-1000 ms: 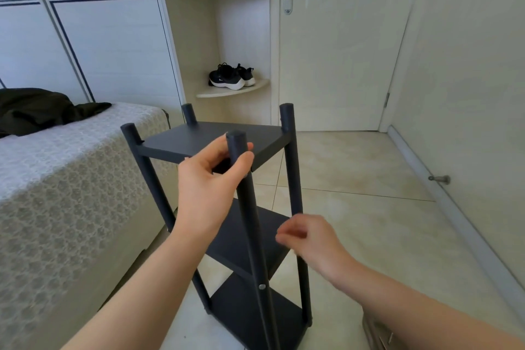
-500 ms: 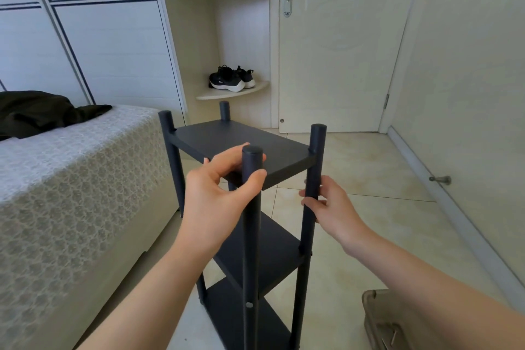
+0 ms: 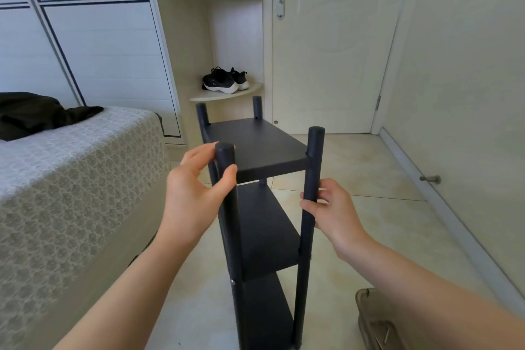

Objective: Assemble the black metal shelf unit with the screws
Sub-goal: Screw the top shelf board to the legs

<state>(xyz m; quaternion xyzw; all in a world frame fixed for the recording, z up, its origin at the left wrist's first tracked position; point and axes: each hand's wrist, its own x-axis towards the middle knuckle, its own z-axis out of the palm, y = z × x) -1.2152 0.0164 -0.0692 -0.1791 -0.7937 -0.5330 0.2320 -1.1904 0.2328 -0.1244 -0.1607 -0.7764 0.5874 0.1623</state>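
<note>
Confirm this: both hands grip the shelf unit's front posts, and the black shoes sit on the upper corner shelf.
One slip: the head view shows the black shoes on the lower corner shelf, not the upper one. The left hand and right hand do grip the front posts of the shelf unit.

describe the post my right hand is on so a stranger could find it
Find the black shelf unit beside the bed. Among its four uprights, it is the near right post. Only this one has the right hand gripping it, below the top shelf.
</note>
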